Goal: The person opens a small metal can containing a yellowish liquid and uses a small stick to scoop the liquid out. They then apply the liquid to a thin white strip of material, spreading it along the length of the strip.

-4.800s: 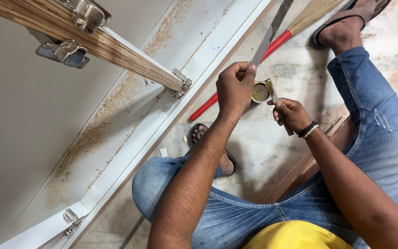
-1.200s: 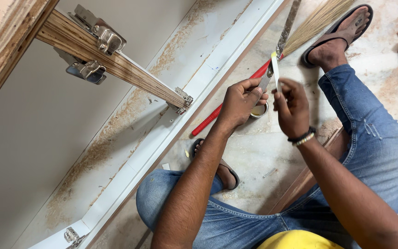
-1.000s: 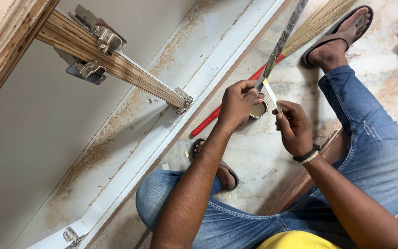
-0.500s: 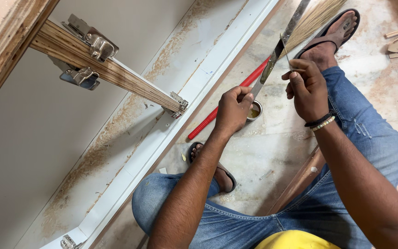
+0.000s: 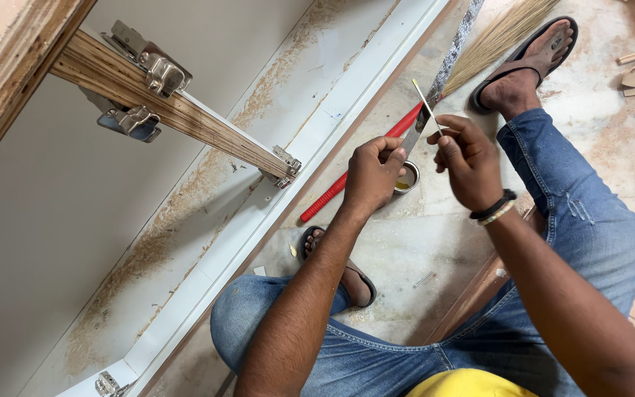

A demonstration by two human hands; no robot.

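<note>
dusty marble floor [image 5: 435,242] lay below; left hand [image 5: 373,175] pinched a metal blade [image 5: 411,136], right hand [image 5: 467,158] at three o'clock gripped a thin stick [image 5: 425,101].

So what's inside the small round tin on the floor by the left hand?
The small round tin holds a yellowish-brown liquid or paste, seen on its right side. The left hand covers the tin's left part, so how full it is cannot be told.

Tin [image 5: 406,179] on floor [image 5: 435,242] between hands, broom [image 5: 435,95] behind.
</note>
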